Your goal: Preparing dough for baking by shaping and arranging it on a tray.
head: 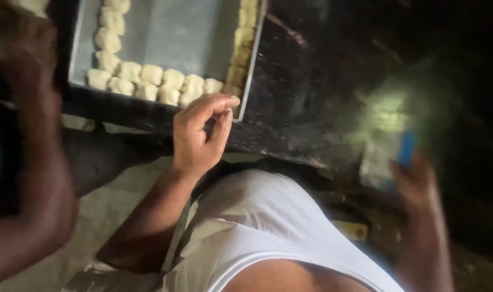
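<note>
My left hand hovers at the near right corner of a metal baking tray. Its fingers are curled and the thumb and forefinger are pinched together, with nothing visible between them. Pale dough pieces line the tray's near edge, its left side and its right side. At the right, my right hand is blurred and grips a white and blue packet-like thing, whose kind I cannot make out.
The tray rests on a dark, worn wooden table. Another person's blurred forearm fills the left edge. My white sleeveless shirt takes up the bottom middle, with pale concrete floor below the table.
</note>
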